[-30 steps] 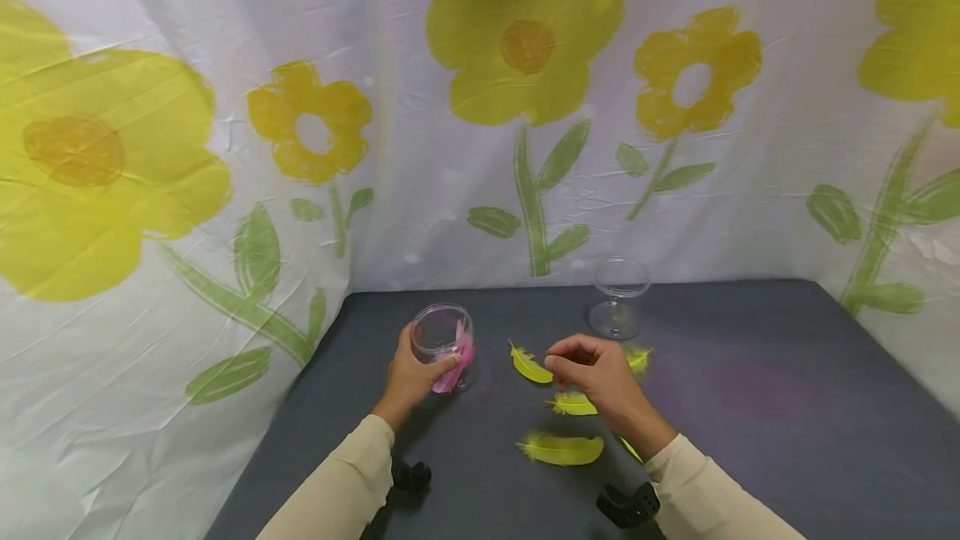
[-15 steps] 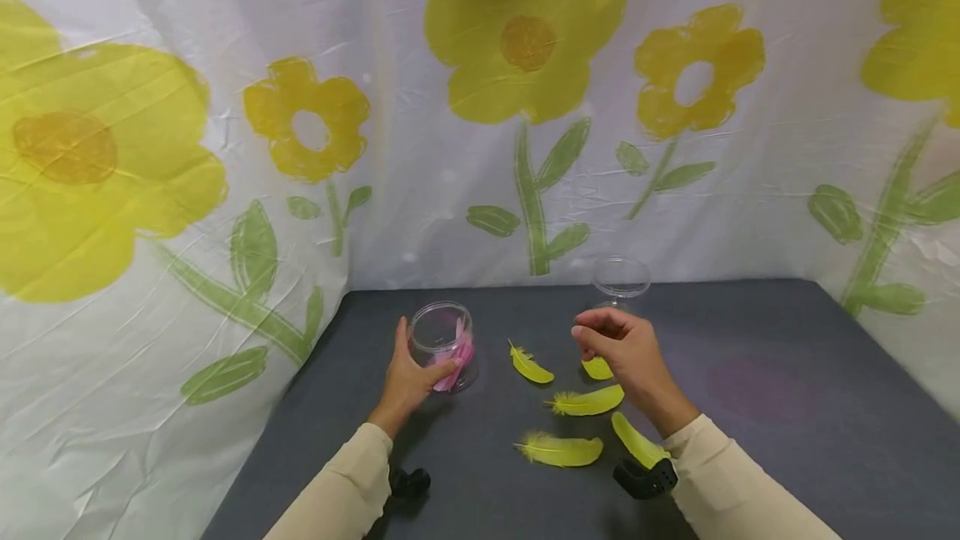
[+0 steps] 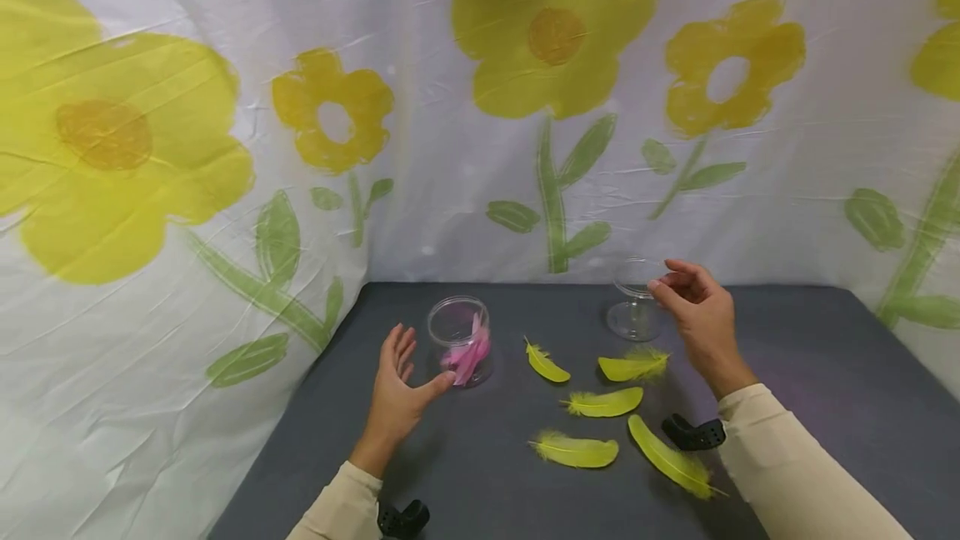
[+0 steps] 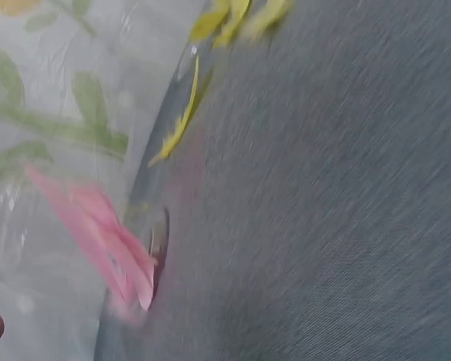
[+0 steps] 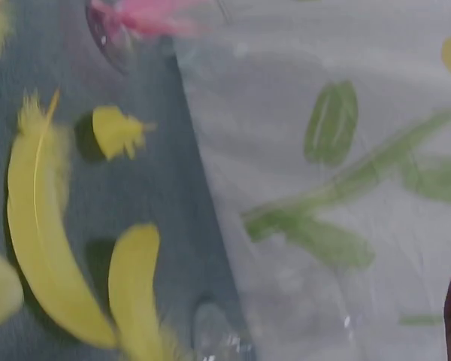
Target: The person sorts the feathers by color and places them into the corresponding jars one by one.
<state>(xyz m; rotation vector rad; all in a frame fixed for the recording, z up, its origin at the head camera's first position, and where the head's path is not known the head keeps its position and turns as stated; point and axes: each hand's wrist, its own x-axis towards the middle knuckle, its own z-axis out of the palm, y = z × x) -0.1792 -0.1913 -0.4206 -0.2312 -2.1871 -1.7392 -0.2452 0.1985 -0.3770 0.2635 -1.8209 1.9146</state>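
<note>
A clear stemmed dessert cup point(image 3: 442, 330) stands at the left of the dark table, with pink feathers point(image 3: 469, 353) inside. My left hand point(image 3: 397, 397) is beside it with fingers spread, the thumb tip near the cup's lower side. At the back right stands a second clear stemmed cup point(image 3: 634, 322) with no feathers visible in it. My right hand point(image 3: 701, 315) is at this cup's right rim, thumb and forefinger apart. Several yellow feathers lie between the cups, among them a small curved feather point(image 3: 546, 363) and a long feather point(image 3: 671, 458) closest to my right sleeve.
The dark grey cloth point(image 3: 495, 498) covers the tabletop. A white curtain point(image 3: 442, 148) printed with yellow flowers hangs directly behind the table edge and along the sides. A black wrist strap point(image 3: 693, 433) is on the right wrist, another strap point(image 3: 403, 518) on the left.
My left hand has let go of the cup with pink feathers and drawn back to its left. My right hand has moved up and right, from above the yellow feathers to the second cup.
</note>
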